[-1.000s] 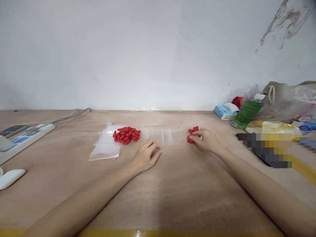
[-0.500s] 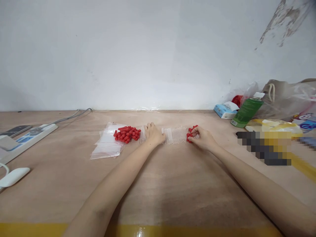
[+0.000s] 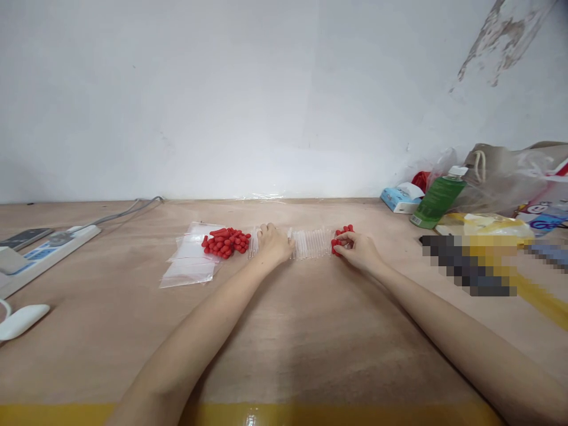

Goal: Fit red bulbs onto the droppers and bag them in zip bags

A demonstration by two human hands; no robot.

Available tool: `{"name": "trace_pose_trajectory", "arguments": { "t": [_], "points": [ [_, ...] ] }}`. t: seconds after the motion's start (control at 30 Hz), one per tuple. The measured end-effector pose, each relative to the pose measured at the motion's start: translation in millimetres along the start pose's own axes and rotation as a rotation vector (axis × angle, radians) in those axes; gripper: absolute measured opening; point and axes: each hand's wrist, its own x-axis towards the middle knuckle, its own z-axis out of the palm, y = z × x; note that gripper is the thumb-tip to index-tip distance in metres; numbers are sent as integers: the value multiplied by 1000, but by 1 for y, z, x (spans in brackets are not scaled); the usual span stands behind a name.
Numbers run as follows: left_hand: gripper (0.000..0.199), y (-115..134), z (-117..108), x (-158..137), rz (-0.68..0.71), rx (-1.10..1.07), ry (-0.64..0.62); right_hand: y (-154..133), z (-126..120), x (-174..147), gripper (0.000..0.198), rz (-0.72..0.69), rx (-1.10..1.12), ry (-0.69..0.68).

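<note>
Row of thin, clear, straight tubes (image 3: 313, 244): lying side by side on the wood-grained brown counter (image 3: 284, 343), the left part being partly covered by the left hand.

Left hand (image 3: 276, 244): being held palm-down over the tubes, fingers bent and slightly parted; whether anything is being gripped cannot be told.

Right hand (image 3: 357, 248): being held at the right end of the row, thumb and forefinger slightly apart at the small cluster of glossy red bulbs (image 3: 344, 229); whether one is being pinched cannot be told.

Larger heap of glossy red teardrop-shaped bulbs (image 3: 226, 242): lying just beyond the row's left end, partly being supported by flat, clear plastic bags (image 3: 189, 266).

At far left: white power strip (image 3: 86, 236) with blue panels, lying on the counter.

At right: green plastic bottle (image 3: 438, 198) with white cap, being tilted beside a blue-and-white tissue packet (image 3: 402, 199).
</note>
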Motion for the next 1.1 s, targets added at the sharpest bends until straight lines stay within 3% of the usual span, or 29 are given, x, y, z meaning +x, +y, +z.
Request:
{"name": "trace_pose_trajectory", "arguments": {
  "t": [0.2,0.33,0.47,0.73,0.9,1.0,1.1],
  "points": [
    [15,-34,-22,-47,218,-290,7,-2,-2,2,10,62,78,-8],
    [14,-56,-15,-69,293,-465,-49,1,0,3,10,111,70,25],
    [20,-61,-7,-75,353,-506,-10,4,0,5,10,165,77,47],
    [16,-57,-10,-80,358,-500,3,-10,-14,9,12,255,571,9],
    [14,-59,-9,-79,404,-476,27,-32,4,-13,34,-10,552,-109],
    [14,-59,-7,-78,443,-483,42,-45,22,-33,21,-270,323,-142],
    [17,-60,-5,-78,476,-478,48,-57,32,-47,13,-438,176,-143]
  ]
}}
